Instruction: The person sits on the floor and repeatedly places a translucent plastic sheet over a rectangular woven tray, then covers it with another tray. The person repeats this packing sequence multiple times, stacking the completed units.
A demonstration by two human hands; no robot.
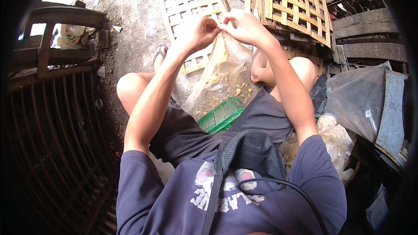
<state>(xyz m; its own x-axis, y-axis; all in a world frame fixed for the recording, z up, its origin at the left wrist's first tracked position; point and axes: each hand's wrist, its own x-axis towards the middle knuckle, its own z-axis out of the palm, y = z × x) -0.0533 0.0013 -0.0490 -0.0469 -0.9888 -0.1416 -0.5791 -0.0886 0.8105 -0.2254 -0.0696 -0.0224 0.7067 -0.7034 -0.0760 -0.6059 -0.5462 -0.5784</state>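
My left hand [203,32] and my right hand [243,27] meet in front of me, fingertips together. Between them they pinch the upper edge of a clear plastic bag [225,60], which hangs down towards the ground between my feet. Yellowish crumbs or residue cling to its inside. Behind the bag, a woven bamboo lattice panel [191,5] lies on the ground. Close to my lap sits a green plastic basket [222,116], partly hidden by my shorts. Yellow-brown crumbs [241,89] are scattered on the ground by the bag.
At the upper right, woven bamboo panels [295,5] are stacked beside wooden slats [365,23]. Clear plastic sheeting [356,98] and crumpled plastic bags [334,143] lie at my right. A slatted crate [58,120] stands at my left. A black strap [212,202] crosses my shirt.
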